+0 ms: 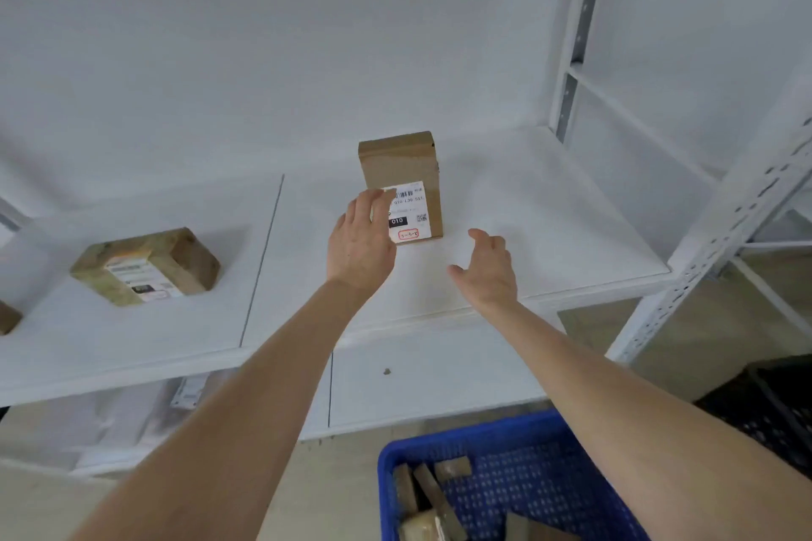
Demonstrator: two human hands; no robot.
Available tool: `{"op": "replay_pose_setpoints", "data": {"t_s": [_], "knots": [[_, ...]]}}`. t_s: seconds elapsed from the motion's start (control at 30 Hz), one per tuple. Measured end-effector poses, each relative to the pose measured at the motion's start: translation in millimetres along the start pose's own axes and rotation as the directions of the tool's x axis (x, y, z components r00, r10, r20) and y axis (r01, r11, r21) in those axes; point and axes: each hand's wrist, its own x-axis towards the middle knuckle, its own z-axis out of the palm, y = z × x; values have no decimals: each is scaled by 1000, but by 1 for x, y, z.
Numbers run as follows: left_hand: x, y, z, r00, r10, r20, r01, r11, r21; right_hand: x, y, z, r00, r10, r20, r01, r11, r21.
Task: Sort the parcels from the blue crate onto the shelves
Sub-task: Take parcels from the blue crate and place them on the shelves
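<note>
The cardboard parcel stands upright on the white shelf, about midway between the shelf's back and front edges, just right of the seam between two shelf boards. Its shipping label faces you, with a black "010" patch and a red-ringed handwritten mark at the bottom.

Your left hand is raised in front of the parcel's left side, fingers loosely extended and spread, with the fingertips overlapping the label's left edge; you cannot tell from here whether they touch the box. Your right hand is wide and holds nothing, palm turned inward, over the shelf nearer its front edge and clear of the parcel's right side.

On the left board a second labelled parcel lies flat, well apart from the first, and a corner of another box shows at the far left edge. Below the shelf's front edge sits the blue crate with several brown parcels in it, and a black crate lies to its right beside the perforated shelf post.
</note>
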Motion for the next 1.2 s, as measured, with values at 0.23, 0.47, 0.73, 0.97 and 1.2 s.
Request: {"op": "replay_pose_setpoints", "data": {"t_s": [0.23, 0.47, 0.73, 0.97, 1.2], "knots": [[-125, 62, 55, 981, -54, 188, 76, 991, -112, -73, 71, 5, 965, -263, -17, 261, 961, -94], [-212, 79, 139, 750, -242, 616, 326, 945, -27, -115, 180, 57, 981, -124, 149, 152, 970, -188], [-329, 59, 285, 415, -361, 835, 602, 797, 45, -143, 299, 185, 864, 265, 429, -154, 948, -277], [-422, 34, 400, 201, -436, 877, 710, 682, 177, -163, 377, 351, 521, 551, 653, -677, 732, -78], [-460, -10, 500, 285, -456, 843, 612, 764, 206, -180, 423, 461, 162, 567, 808, -967, 254, 16]]}}
